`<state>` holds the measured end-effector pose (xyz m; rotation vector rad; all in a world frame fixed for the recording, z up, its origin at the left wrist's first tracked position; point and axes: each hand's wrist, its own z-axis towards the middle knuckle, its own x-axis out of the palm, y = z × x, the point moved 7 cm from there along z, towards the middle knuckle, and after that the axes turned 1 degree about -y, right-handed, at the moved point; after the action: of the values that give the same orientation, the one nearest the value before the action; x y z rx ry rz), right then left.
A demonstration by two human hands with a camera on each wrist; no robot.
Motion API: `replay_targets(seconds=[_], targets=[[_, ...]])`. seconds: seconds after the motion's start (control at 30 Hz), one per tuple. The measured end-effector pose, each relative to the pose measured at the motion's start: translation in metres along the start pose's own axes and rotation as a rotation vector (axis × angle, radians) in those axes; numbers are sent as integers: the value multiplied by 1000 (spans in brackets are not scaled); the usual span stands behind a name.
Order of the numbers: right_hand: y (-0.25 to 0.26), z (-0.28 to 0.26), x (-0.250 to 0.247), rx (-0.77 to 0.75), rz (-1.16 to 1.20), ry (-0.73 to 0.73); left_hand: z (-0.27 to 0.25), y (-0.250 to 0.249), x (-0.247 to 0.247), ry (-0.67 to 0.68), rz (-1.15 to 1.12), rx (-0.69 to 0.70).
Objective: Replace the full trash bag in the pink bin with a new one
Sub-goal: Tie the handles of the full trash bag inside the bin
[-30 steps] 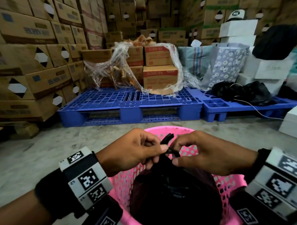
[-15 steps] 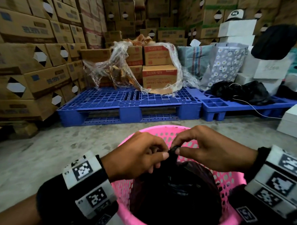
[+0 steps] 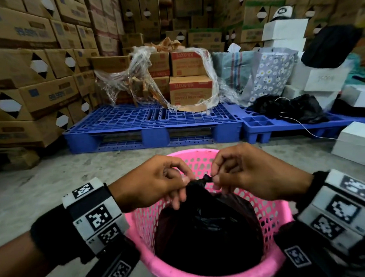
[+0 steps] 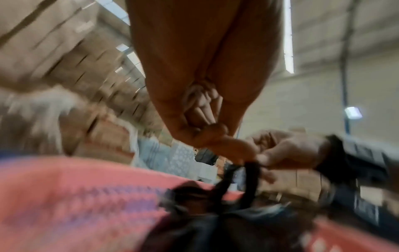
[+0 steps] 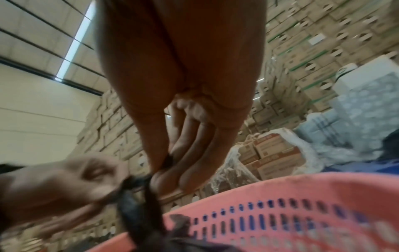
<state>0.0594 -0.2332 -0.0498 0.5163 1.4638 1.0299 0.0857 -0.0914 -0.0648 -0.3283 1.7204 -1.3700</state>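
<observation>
Head view: left hand [image 3: 156, 180] and right hand [image 3: 253, 173] each pinch the knotted neck of the black trash bag [image 3: 207, 230] standing inside the pink bin [image 3: 279, 213].

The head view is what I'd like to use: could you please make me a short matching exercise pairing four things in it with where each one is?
Things:
1. black plastic trash bag
2. pink perforated plastic bin
3. clear plastic wrap
4. left hand

Places or states:
A. draped around cardboard boxes on the blue plastic pallet
B. standing on the concrete floor
C. sitting inside the bin, its top gathered into a knot
D. pinching the bag's knotted top opposite the right hand

Pairs: 1-C, 2-B, 3-A, 4-D
</observation>
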Motion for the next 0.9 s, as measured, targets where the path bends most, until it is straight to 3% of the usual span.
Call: replay_targets(seconds=[0.17,0.27,0.33,0.4,0.47,0.53,0.6,0.67,0.8,0.9], targets=[[-54,-21,-20,254,-231,164,-20,27,-15,115,450,-75],[-71,-27,-28,355,-345,214,-27,30,-22,125,574,-89],[-63,-24,-34,313,-414,155,-25,22,-29,63,597,-44],[-36,-17,-39,149,-440,39,-21,10,-34,-11,565,-4],[-2,-12,-33,-44,-321,-39,-15,-5,-36,-72,370,36],[24,-9,-18,-159,-201,-52,-8,-21,-27,-49,203,67],[37,-7,-1,-228,-190,-48,-1,-30,-5,67,125,81],[41,-5,6,-254,-222,-59,4,-34,12,149,129,96],[23,-9,-15,-211,-195,-116,14,-25,0,31,184,68],[-16,-17,-37,-79,-475,-137,15,-17,-14,-7,249,68]])
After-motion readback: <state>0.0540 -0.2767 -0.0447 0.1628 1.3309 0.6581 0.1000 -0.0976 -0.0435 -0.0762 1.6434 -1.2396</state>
